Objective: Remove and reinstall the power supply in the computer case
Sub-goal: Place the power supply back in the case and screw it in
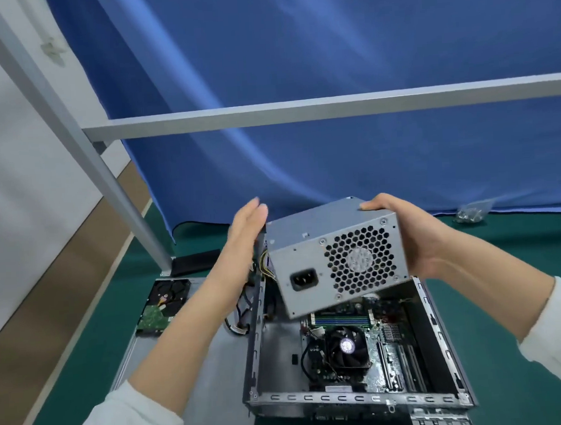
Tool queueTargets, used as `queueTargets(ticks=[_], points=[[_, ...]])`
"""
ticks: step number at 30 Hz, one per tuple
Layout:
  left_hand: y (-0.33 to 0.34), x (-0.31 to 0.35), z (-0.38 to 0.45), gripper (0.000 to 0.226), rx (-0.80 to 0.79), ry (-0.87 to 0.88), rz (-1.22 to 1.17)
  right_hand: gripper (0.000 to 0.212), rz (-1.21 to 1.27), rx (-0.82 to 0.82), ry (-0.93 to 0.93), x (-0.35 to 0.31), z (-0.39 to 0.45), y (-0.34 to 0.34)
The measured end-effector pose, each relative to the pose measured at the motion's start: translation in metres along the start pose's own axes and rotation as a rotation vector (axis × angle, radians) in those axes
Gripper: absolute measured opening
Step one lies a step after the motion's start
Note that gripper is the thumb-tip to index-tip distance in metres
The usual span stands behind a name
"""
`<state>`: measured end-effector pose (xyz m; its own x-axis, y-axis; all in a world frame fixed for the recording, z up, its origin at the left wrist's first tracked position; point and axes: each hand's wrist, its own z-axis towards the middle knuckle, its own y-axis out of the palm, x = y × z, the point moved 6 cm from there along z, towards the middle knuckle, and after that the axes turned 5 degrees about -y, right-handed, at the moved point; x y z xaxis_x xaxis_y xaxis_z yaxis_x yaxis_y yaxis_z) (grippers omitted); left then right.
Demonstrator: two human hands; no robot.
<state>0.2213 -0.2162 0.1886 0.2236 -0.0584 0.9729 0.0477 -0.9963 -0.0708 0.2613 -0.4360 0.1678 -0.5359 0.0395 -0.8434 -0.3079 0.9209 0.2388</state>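
Above the open computer case (357, 355), in the head camera's one view, the power supply (336, 256) was held in the air, tilted, with its honeycomb fan grille and its black mains socket turned toward the camera. The right hand (402, 234) gripped it from the right, fingers curled over the top far corner and the palm against the side by the grille. The left hand (241, 244) lay flat against the unit's left side, fingers straight and together, grasping nothing. A bundle of yellow and black cables (264, 269) hung from the unit's left rear, behind that hand, down toward the case's left wall.

The case lay on its side on the green table mat (520, 296) with its side panel off. Inside it, the motherboard (379, 344) showed, with a round black CPU fan (346, 346) near the middle, and a bare metal floor to the left of the board. Just left of the case, a flat grey metal panel (170, 367) lay on the mat, and on its far end sat a hard drive (163, 305), circuit board up. Near the mat's far right edge lay a small clear bag of screws (473, 213). A blue cloth (329, 61) hung behind the table, with a grey metal frame bar (299, 111) crossing in front of it.
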Motion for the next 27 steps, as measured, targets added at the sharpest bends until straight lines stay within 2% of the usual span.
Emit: queueTargets(ticks=[2,3,5,7,10,13,16,18,21,22,23,24,26,27], points=[[0.007,-0.036,0.009,0.059,-0.113,-0.394,-0.209,0.038,-0.057,0.01,-0.037,-0.002,-0.003,-0.007],[0.014,-0.047,0.007,0.062,-0.184,-0.529,-0.258,0.043,-0.088,0.009,-0.056,-0.003,-0.004,-0.009],[0.027,-0.055,0.005,0.061,-0.28,-0.664,-0.373,0.042,-0.143,-0.013,-0.098,-0.006,-0.007,-0.01],[0.036,-0.054,0.008,0.052,-0.263,-0.668,-0.443,0.032,-0.197,-0.061,-0.149,-0.006,-0.009,-0.008],[0.044,-0.059,0.016,0.039,-0.187,-0.595,-0.453,0.041,-0.277,-0.092,-0.15,-0.004,-0.01,-0.01],[0.053,-0.063,0.021,0.041,-0.221,-0.523,-0.469,0.051,-0.242,-0.1,-0.044,0.002,-0.012,-0.015],[0.055,-0.068,0.025,0.039,-0.265,-0.47,-0.509,0.054,-0.325,-0.054,-0.056,0.006,-0.014,-0.015],[0.052,-0.077,0.029,0.044,-0.279,-0.505,-0.582,0.068,-0.366,0.015,-0.144,0.001,-0.015,-0.015],[0.048,-0.1,0.036,0.064,-0.229,-0.69,-0.801,0.103,-0.557,0.076,-0.261,-0.014,-0.023,-0.013],[0.044,-0.11,0.04,0.062,-0.162,-0.727,-0.766,0.108,-0.669,0.084,-0.289,-0.019,-0.026,-0.014],[0.036,-0.121,0.044,0.054,-0.097,-0.715,-0.607,0.108,-0.773,0.092,-0.3,-0.023,-0.029,-0.017],[0.024,-0.132,0.047,0.042,-0.003,-0.66,-0.288,0.108,-0.855,0.096,-0.297,-0.025,-0.032,-0.02],[0.003,-0.142,0.057,0.013,0.122,-0.402,0.354,0.106,-0.949,0.117,-0.263,-0.024,-0.038,-0.029],[0.0,-0.148,0.06,0.011,0.138,-0.319,0.525,0.106,-0.976,0.135,-0.243,-0.021,-0.04,-0.035]])
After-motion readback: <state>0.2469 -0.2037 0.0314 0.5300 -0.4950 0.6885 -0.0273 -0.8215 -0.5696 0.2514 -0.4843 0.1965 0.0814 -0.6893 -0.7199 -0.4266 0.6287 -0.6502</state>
